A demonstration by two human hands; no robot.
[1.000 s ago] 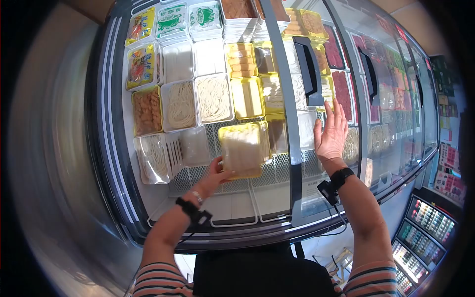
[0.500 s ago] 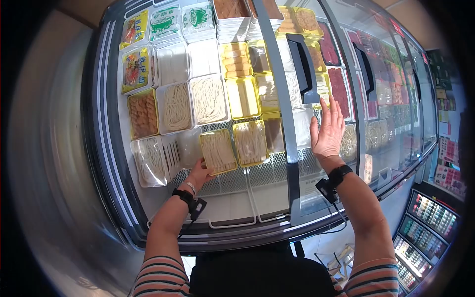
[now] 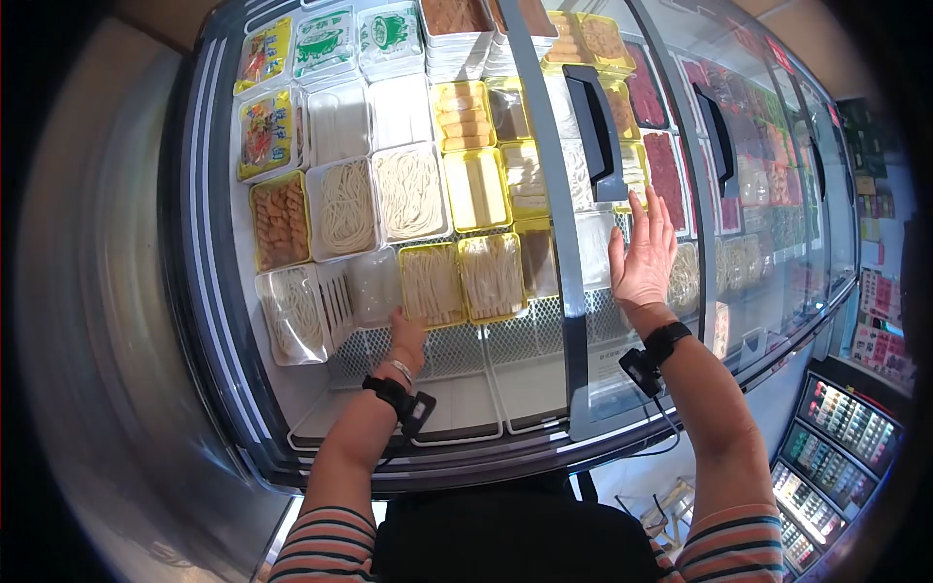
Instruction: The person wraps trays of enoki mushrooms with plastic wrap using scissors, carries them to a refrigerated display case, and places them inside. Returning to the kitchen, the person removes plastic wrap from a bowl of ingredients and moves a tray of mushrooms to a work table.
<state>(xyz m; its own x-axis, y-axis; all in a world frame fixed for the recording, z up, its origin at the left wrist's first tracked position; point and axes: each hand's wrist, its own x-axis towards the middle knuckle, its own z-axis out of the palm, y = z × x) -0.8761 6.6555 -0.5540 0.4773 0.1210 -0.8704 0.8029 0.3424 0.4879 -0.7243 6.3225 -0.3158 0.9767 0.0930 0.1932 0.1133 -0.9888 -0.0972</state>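
Note:
Two yellow-rimmed trays of pale strips lie side by side on the case's mesh floor, the left tray (image 3: 431, 282) and the right tray (image 3: 493, 276). At the lower left corner of the left tray is my left hand (image 3: 408, 333), its fingertips partly hidden at the tray edge; whether they still grip it is unclear. A whitish tray (image 3: 373, 289) lies just left of it. My right hand (image 3: 643, 255) rests with fingers spread on the sliding glass lid, just below its black handle (image 3: 595, 136), and holds nothing.
Noodle trays (image 3: 414, 192) and a tray of brown pieces (image 3: 281, 222) fill the row behind. The lid's grey frame (image 3: 558, 194) crosses the case. Red meat trays (image 3: 665, 180) lie under glass at the right. The case's front rail (image 3: 466, 466) runs before me.
The left yellow-rimmed tray, carried left and lowered over the last second, now sits level against the right one. My left hand has shifted slightly right. My right hand stays on the glass.

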